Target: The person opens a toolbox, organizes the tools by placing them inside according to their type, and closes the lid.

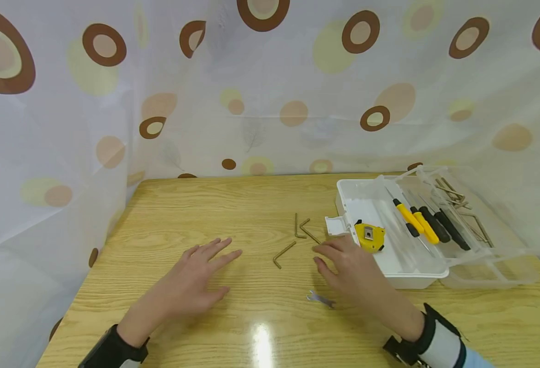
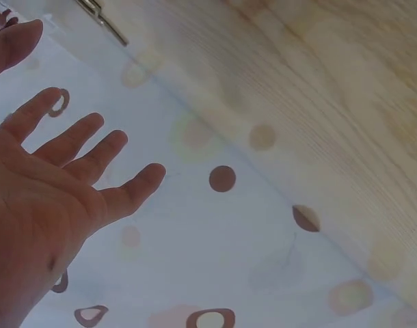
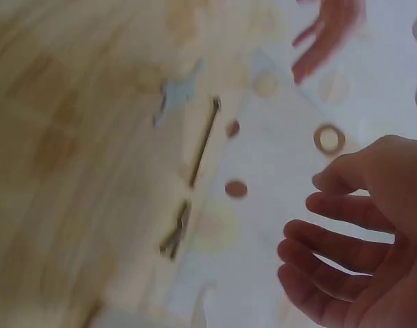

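Observation:
My left hand [image 1: 191,286] is over the left half of the wooden table, fingers spread and holding nothing; its palm shows in the left wrist view. On the right, my right hand [image 1: 354,266] hovers by the toolbox's near left corner with loosely bent fingers and an empty grasp. Its fingertips overlap the end of one brass-coloured hex key [image 1: 311,231] in the head view. Beside that lie a second hex key [image 1: 297,227] and a third hex key [image 1: 282,254]. A small grey open-ended wrench [image 1: 320,298] lies nearer, below the right hand.
A white toolbox [image 1: 417,282] stands open at the right, its clear lid [image 1: 513,276] tipped outward. Inside are a yellow tape measure [image 1: 371,238], yellow and black screwdrivers [image 1: 407,214] and several more hex keys [image 1: 478,227]. A patterned curtain [image 1: 270,76] hangs behind the table.

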`<state>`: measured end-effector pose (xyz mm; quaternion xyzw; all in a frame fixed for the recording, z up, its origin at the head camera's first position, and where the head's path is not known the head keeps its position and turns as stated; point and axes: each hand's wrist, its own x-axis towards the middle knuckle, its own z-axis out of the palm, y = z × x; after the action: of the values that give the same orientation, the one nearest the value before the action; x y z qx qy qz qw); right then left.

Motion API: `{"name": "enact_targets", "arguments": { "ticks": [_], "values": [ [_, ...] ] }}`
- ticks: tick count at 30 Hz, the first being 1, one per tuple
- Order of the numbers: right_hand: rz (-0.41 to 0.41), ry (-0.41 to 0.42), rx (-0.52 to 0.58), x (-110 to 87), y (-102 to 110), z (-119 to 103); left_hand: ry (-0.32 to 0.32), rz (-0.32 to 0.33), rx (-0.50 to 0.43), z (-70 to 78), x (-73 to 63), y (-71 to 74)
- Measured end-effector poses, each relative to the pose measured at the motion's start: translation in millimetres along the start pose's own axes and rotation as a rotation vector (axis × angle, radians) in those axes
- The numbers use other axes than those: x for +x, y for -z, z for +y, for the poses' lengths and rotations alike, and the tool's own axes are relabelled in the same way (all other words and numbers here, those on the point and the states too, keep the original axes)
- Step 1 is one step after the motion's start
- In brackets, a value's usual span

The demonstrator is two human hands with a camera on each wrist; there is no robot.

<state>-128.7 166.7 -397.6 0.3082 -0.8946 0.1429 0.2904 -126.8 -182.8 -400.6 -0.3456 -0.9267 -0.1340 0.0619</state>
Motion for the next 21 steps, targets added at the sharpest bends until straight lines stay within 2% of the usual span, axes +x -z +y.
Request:
{"name": "enact_targets", "arguments": {
  "ticks": [6,12,16,21],
  "values": [
    [-0.344,-0.005,0.016,13.7,-30,-27,0.081,0.032,0.021,-23.6,-4.0,1.9],
    [-0.561,0.058,0.014,26.8,-47,-34,0.137,0.043,0.046,-40.0,-12.0,4.2],
    [-0.610,0.083,-0.033,33.1,-50,-36,0.148,0.054,0.048,-45.0,-15.8,6.4],
    [-0.552,0.109,-0.037,37.7,-51,-36,0.158,0.050,0.036,-46.1,-18.3,9.0]
  ]
}}
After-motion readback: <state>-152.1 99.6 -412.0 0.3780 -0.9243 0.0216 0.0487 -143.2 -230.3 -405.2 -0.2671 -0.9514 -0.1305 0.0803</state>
